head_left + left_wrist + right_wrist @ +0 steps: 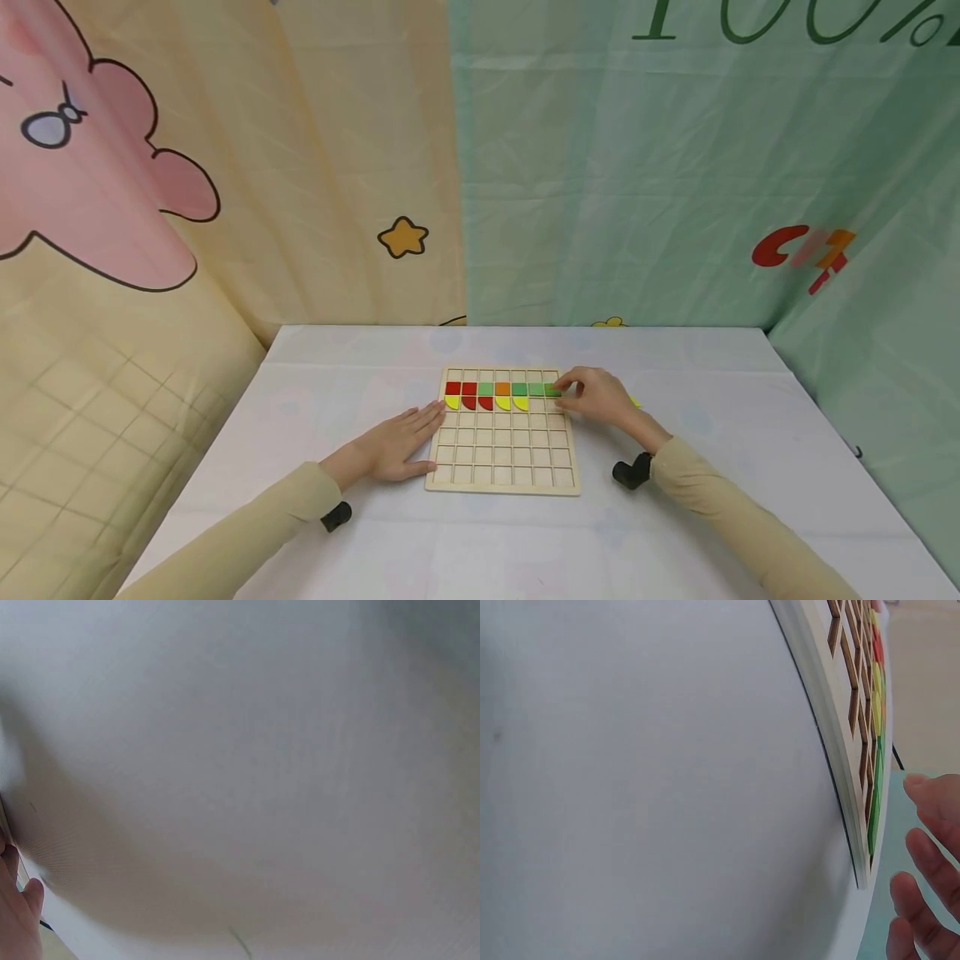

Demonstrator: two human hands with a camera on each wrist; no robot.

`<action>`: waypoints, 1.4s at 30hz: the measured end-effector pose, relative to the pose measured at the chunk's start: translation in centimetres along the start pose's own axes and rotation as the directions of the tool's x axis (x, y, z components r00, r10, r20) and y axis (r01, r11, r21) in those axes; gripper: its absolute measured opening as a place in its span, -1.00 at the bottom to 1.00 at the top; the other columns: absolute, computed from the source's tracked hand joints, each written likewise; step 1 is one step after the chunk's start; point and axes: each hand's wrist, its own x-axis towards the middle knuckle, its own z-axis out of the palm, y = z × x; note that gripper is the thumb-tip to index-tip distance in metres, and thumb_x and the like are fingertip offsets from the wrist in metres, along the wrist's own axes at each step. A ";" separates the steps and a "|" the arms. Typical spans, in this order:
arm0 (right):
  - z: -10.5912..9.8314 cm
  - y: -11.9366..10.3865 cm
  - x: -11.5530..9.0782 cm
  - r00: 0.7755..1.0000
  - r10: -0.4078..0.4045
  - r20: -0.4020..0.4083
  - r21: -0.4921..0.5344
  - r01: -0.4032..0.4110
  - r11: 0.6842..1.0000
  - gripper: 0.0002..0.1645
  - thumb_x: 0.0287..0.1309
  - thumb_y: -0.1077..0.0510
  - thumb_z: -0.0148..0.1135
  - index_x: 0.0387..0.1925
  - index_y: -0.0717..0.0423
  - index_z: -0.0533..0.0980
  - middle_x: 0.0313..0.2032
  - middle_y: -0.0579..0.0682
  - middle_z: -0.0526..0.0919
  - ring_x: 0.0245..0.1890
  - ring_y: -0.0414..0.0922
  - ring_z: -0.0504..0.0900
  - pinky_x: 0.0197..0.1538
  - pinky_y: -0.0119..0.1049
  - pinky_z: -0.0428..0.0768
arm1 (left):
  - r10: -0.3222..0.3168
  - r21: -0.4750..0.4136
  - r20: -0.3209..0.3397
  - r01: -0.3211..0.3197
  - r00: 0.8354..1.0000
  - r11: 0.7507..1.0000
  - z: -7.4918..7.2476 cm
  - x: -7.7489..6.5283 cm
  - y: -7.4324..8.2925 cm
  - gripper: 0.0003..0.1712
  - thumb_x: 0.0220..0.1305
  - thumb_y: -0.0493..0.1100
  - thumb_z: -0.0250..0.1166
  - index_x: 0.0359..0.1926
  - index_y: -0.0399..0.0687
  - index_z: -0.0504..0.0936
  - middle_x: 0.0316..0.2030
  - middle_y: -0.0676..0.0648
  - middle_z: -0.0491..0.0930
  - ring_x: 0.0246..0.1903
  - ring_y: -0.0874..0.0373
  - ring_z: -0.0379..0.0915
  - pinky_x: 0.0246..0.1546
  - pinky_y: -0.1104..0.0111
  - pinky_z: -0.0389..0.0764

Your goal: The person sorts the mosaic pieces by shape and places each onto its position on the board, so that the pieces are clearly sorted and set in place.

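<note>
A wooden grid board (502, 490) lies flat on the white table. One row holds square tiles: red (453, 388), orange (502, 389) and several green ones. Below them sit yellow and red quarter-circle pieces (486, 403). My left hand (397, 442) rests spread, its fingertips and thumb at the board's left edge. At the right end of the tile row is my right hand (596, 396), index fingertip at the last green tile (552, 389) and thumb a little below it. In the right wrist view its fingers (930, 855) are bent and apart, with no piece showing between them.
Beyond my right wrist a bit of yellow (636, 402) shows on the table (360, 542). Black wrist cameras (632, 471) hang under both sleeves. A printed curtain (600, 167) stands behind the table's back edge.
</note>
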 end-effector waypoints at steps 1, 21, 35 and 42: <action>-0.2 0.1 -0.2 1.000 0.002 -0.007 -0.005 -0.002 1.000 -0.74 -0.02 0.04 0.45 -0.23 -0.02 0.70 -0.33 -0.13 0.70 -0.52 -0.27 0.44 -0.52 -0.41 0.39 | 0.001 -0.003 -0.002 -0.001 1.000 1.000 0.0 0.0 0.0 -0.02 0.36 0.39 -0.16 0.51 -0.17 -0.13 0.54 -0.10 -0.20 0.52 0.07 -0.28 0.49 0.15 0.02; -4.1 3.5 -3.6 0.991 0.070 -0.113 -0.003 -0.071 0.997 -0.72 0.04 0.07 0.41 -0.18 0.06 0.68 -0.29 -0.03 0.73 -0.41 -0.21 0.55 -0.44 -0.40 0.46 | -0.012 -0.015 0.004 0.012 1.000 1.000 -0.1 -0.3 0.1 -0.02 0.36 0.38 -0.13 0.51 -0.17 -0.13 0.53 -0.10 -0.19 0.52 0.06 -0.27 0.49 0.14 0.02; -6.3 6.7 -5.9 0.980 0.175 -0.099 0.013 -0.174 0.985 -0.66 0.09 0.08 0.37 -0.07 0.08 0.64 -0.23 0.05 0.72 -0.32 -0.12 0.56 -0.39 -0.37 0.45 | 0.005 0.005 0.005 -0.005 1.000 1.000 -0.4 0.2 0.0 -0.02 0.36 0.38 -0.15 0.51 -0.18 -0.13 0.54 -0.11 -0.21 0.53 0.05 -0.29 0.49 0.14 0.00; -6.1 7.8 -6.4 0.982 0.183 -0.035 0.024 -0.183 0.983 -0.64 0.09 0.12 0.34 -0.05 0.14 0.62 -0.24 0.08 0.70 -0.35 -0.14 0.52 -0.40 -0.38 0.45 | 0.002 -0.008 0.005 -0.002 1.000 1.000 -0.2 0.1 0.0 -0.02 0.36 0.38 -0.13 0.51 -0.18 -0.13 0.53 -0.11 -0.20 0.53 0.05 -0.29 0.49 0.14 0.00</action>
